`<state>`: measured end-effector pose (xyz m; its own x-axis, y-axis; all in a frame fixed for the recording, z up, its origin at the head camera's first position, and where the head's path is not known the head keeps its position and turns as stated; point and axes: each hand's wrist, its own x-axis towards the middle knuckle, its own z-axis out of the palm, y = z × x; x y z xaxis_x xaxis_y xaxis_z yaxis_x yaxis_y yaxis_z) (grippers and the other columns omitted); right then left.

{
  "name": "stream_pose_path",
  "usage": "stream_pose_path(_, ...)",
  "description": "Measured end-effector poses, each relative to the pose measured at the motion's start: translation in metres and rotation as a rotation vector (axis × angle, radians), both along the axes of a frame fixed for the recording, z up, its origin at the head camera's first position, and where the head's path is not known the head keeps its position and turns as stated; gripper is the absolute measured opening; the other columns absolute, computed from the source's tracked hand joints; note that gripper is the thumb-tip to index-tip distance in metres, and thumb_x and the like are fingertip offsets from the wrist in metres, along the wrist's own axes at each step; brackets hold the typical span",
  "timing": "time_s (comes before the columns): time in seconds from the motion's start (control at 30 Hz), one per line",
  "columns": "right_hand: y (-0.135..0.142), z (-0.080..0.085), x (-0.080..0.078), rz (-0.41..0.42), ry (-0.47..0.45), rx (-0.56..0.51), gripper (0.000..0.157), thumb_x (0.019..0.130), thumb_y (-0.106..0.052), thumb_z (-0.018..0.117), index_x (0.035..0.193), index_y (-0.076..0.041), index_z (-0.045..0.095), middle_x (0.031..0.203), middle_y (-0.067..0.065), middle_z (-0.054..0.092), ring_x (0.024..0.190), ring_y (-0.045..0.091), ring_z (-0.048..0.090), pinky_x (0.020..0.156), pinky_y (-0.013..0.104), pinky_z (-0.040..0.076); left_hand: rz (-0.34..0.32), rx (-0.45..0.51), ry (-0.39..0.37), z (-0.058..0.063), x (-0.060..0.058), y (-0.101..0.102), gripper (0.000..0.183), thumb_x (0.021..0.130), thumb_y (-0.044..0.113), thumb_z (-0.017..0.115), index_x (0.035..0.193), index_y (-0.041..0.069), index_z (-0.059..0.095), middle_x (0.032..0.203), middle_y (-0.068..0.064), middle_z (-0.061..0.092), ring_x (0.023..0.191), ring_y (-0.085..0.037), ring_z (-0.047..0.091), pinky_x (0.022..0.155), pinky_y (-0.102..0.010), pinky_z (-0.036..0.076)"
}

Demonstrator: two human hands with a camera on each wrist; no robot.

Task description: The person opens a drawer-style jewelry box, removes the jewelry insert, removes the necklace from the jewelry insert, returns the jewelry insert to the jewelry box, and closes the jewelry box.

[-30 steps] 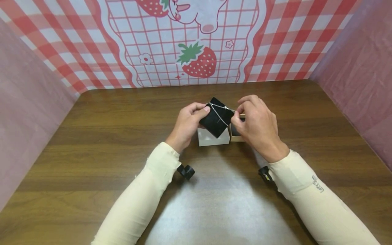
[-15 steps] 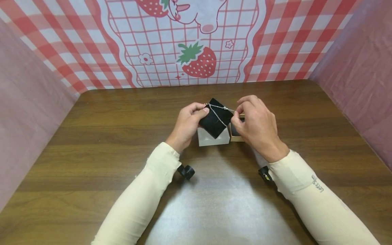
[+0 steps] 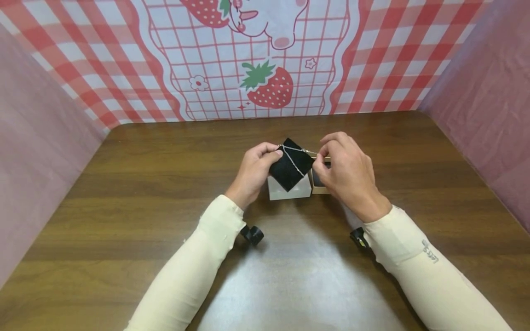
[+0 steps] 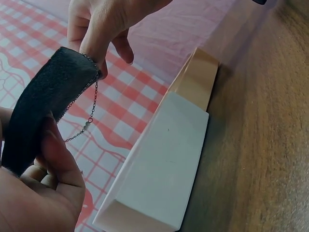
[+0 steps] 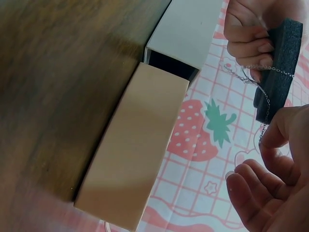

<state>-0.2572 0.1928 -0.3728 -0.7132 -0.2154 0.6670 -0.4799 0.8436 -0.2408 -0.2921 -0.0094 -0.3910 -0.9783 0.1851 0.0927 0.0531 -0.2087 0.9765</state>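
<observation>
In the head view my left hand (image 3: pixel 257 171) grips a square black foam jewelry pad (image 3: pixel 288 172) by its left corner, thumb on its face. A thin silver chain necklace (image 3: pixel 295 166) crosses the front of the pad, which is tilted like a diamond above the table. At the right, my right hand (image 3: pixel 347 171) pinches one end of the chain between thumb and index finger, beside the pad's right corner. The right wrist view shows the chain (image 5: pixel 265 94) also passing behind the pad (image 5: pixel 286 63). A loop with small beads (image 4: pixel 87 125) hangs below the pad in the left wrist view.
Below the pad, a white box sleeve (image 3: pixel 290 191) stands on the wooden table (image 3: pixel 165 220). Its tan drawer (image 3: pixel 319 189), with a dark inside, sits against its right side, partly behind my right hand. A patterned cloth (image 3: pixel 265 55) closes off the back.
The black pad has turned slightly and shifted a little left, away from my right fingers. The head view has tilted a little. Both hands keep their hold.
</observation>
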Motion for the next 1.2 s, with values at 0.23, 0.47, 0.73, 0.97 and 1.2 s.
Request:
stream_pose_path(0.23, -0.0001, 0.0007, 0.0, 0.006, -0.016, 0.0, 0.01, 0.087, -0.009, 0.065, 0.078, -0.004, 0.062, 0.11, 0.011, 0.064, 0.099, 0.026, 0.059, 0.068, 0.047, 0.054, 0.004, 0.003, -0.003, -0.0008, -0.0005, 0.0001, 0.013, 0.095, 0.002, 0.057, 0.1, -0.009, 0.063, 0.091, -0.009, 0.064, 0.069, -0.012, 0.062, 0.064, -0.024, 0.053)
stream_pose_path(0.47, 0.0001, 0.0011, -0.0002, 0.03, -0.011, 0.006, 0.009, 0.088, -0.008, 0.065, 0.08, -0.004, 0.062, 0.111, 0.011, 0.064, 0.098, 0.027, 0.059, 0.069, 0.046, 0.054, 0.018, -0.012, -0.005, 0.0002, -0.0018, 0.0003, 0.01, 0.095, 0.002, 0.057, 0.094, -0.005, 0.064, 0.092, -0.008, 0.063, 0.068, -0.011, 0.06, 0.063, -0.023, 0.052)
stream_pose_path(0.73, 0.0, 0.0004, 0.0003, 0.043, -0.004, 0.022, 0.01, 0.088, -0.008, 0.065, 0.08, -0.003, 0.063, 0.111, 0.012, 0.064, 0.098, 0.027, 0.06, 0.065, 0.045, 0.053, 0.003, 0.015, -0.032, -0.0011, -0.0011, -0.0004, 0.012, 0.091, 0.002, 0.057, 0.083, 0.003, 0.065, 0.086, -0.005, 0.063, 0.067, -0.012, 0.059, 0.061, -0.023, 0.05)
stream_pose_path(0.97, 0.0003, -0.0003, -0.0003, 0.051, -0.004, 0.023, 0.01, 0.088, -0.007, 0.065, 0.079, -0.002, 0.064, 0.11, 0.012, 0.065, 0.097, 0.027, 0.06, 0.064, 0.045, 0.053, -0.015, 0.009, -0.015, -0.0039, -0.0011, -0.0009, 0.012, 0.089, 0.002, 0.057, 0.08, 0.005, 0.066, 0.082, -0.005, 0.063, 0.067, -0.012, 0.059, 0.061, -0.024, 0.049)
stream_pose_path(1.2, 0.0015, -0.0002, -0.001, 0.056, 0.011, 0.024, 0.01, 0.087, -0.008, 0.065, 0.079, -0.003, 0.063, 0.109, 0.011, 0.065, 0.097, 0.027, 0.06, 0.064, 0.045, 0.053, -0.026, -0.011, -0.015, -0.0043, -0.0016, -0.001, 0.011, 0.088, 0.003, 0.057, 0.082, 0.003, 0.067, 0.086, -0.005, 0.063, 0.069, -0.012, 0.058, 0.061, -0.024, 0.049)
